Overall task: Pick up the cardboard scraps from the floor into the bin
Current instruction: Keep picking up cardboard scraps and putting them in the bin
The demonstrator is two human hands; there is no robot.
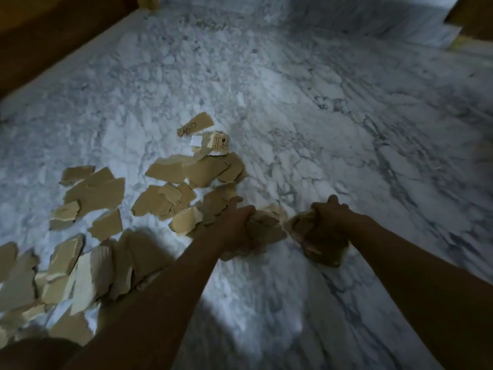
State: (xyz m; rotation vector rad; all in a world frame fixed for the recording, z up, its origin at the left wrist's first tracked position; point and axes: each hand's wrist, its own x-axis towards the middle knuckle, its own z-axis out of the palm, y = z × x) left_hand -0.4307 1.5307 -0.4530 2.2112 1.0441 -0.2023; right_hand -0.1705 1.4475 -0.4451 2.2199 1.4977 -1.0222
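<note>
1. Your left grip (237, 217) is closed tight, fingers curled round a crumpled bunch of cardboard (266, 232).
2. Your right grip (330, 212) is closed the same way, wrapped over a second wad of cardboard (320, 243). The two handfuls sit just beside each other, low over the marble floor (333, 116). You cannot tell from this blurred view whether they touch it.
3. The loose cardboard scraps (170, 198) lie flat on the floor ahead of your left grip and to its left, many of them overlapping.
4. At the far end of that spread lies a printed scrap (220, 143) with box markings and a white patch, and one plain piece just beyond it.
5. A thicker heap of scraps (66, 271) lies at the lower left, its near edge hidden behind your left forearm.
6. A brown wooden edge (40, 44) borders the floor at the upper left.
</note>
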